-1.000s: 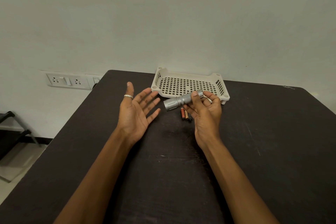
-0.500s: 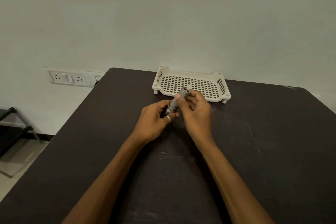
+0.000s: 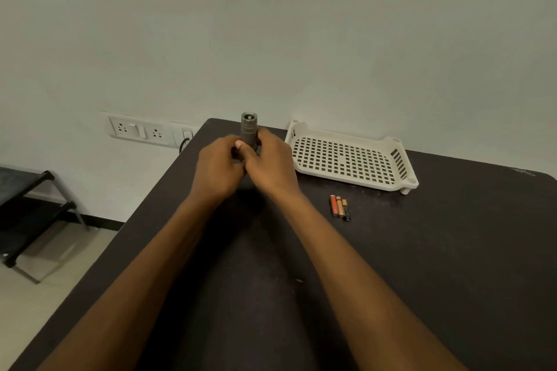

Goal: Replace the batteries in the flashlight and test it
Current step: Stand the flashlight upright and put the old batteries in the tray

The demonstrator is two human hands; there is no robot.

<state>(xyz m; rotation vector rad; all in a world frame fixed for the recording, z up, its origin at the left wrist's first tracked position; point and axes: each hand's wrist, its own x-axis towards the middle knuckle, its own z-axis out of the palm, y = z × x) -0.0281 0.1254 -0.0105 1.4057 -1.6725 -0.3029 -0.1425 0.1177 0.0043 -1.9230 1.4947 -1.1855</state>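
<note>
At 9 o'clock in the view, a black metal-framed stand (image 3: 28, 208) sits on a pale tiled floor (image 3: 57, 277), against a dark skirting strip. Above it and on toward 10 o'clock of the table, a white socket panel (image 3: 138, 129) with 2 outlets and a switch is set in the plain grey-white wall (image 3: 301, 24). Just beside it is a smaller plate (image 3: 187, 133), with a black cable (image 3: 182, 146) dropping behind the table edge.

The table (image 3: 452, 280) is dark, matte and lightly scuffed. Its far left corner meets the wall, and it fills the frame from 6 o'clock up to the centre.

Both forearms reach in from 6 o'clock and meet near that far left corner. The left hand (image 3: 215, 170) is curled round the lower barrel of the flashlight (image 3: 249, 129), one fingertip showing against the metal. The right hand (image 3: 272, 166) is wrapped round the same barrel from the other side, touching the left. The grey flashlight stands upright between them, held above the table, its top end clear of the fingers.

At 3 o'clock of the hands, a cream perforated tray (image 3: 346, 156) rests on the table by the wall. At 4 o'clock of the hands, just in front of the tray, 3 small batteries (image 3: 340, 207) lie side by side, touching.
</note>
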